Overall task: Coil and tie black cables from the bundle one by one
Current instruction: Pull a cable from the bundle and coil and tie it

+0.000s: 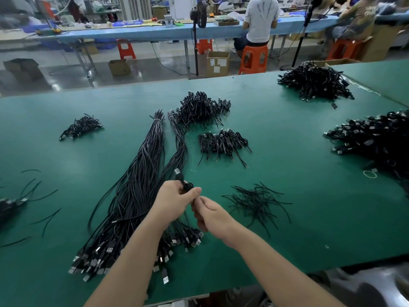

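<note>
Both hands meet above the near middle of the green table, which looks smooth and flat. The left hand curls its fingers round a small coiled cable, a tight black loop with a shiny metal plug sticking up. The right hand pinches something thin right beside the coil; it is too small to tell what.

Just under the hands lies the big bundle of long black cables. It runs from the near edge up toward the middle of the table, thin and glossy, with square silver plugs fanned out at the near end.

A loose heap of thin black ties lies to the right of the hands. Farther back sit bushy piles of tied cables, and one more pile sits nearer. Bigger heaps rest at the far right corner and the right edge.

Beyond the far edge, on the floor, stands an open brown cardboard box; its inside cannot be seen.
</note>
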The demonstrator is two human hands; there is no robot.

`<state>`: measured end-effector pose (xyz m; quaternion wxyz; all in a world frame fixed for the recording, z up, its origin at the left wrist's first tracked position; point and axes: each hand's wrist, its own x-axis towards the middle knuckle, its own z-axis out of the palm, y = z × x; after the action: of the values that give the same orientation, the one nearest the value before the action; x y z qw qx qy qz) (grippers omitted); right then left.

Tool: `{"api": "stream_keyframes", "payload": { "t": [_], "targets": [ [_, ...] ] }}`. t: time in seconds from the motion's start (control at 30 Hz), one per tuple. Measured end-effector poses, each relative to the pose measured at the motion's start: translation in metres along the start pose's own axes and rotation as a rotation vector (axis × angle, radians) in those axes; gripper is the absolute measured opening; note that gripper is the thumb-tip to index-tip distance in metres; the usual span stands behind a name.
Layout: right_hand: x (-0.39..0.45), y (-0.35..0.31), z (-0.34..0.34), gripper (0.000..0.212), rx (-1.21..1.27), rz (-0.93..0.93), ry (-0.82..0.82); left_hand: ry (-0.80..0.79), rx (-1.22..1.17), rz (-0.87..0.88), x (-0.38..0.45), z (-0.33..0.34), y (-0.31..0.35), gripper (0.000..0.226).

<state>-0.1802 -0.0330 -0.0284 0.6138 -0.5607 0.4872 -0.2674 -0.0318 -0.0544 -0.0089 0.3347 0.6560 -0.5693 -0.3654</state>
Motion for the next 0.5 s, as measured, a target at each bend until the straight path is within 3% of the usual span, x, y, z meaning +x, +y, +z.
{"api": "stream_keyframes", "payload": {
  "t": [0.17, 0.23, 0.27, 0.33, 0.37, 0.43, 0.5],
  "targets": [
    [0.013, 0.016, 0.000, 0.034, 0.047, -0.044, 0.061, -0.056, -0.143, -0.121, 0.006, 0.011, 0.000, 0.033],
    [0.018, 0.021, 0.001, 0.034, 0.031, -0.049, 0.172, 0.028, -0.229, -0.201, 0.003, 0.019, 0.005, 0.036],
    [0.020, 0.024, 0.000, 0.034, 0.003, -0.053, 0.223, 0.144, -0.192, -0.182, 0.001, 0.024, 0.008, 0.044],
    [0.023, 0.030, -0.001, 0.035, -0.049, -0.042, 0.288, 0.406, 0.078, 0.082, -0.007, 0.031, 0.013, 0.044],
    [0.024, 0.034, -0.002, 0.036, -0.115, -0.049, 0.321, 0.457, 0.220, 0.256, -0.010, 0.034, 0.017, 0.036],
    [0.025, 0.046, -0.001, 0.029, -0.212, -0.045, 0.333, 0.394, 0.389, 0.509, -0.010, 0.045, 0.024, 0.020],
    [0.020, 0.048, 0.006, 0.015, -0.204, -0.038, 0.337, 0.211, 0.514, 0.565, -0.001, 0.060, 0.029, 0.015]
  ]
}}
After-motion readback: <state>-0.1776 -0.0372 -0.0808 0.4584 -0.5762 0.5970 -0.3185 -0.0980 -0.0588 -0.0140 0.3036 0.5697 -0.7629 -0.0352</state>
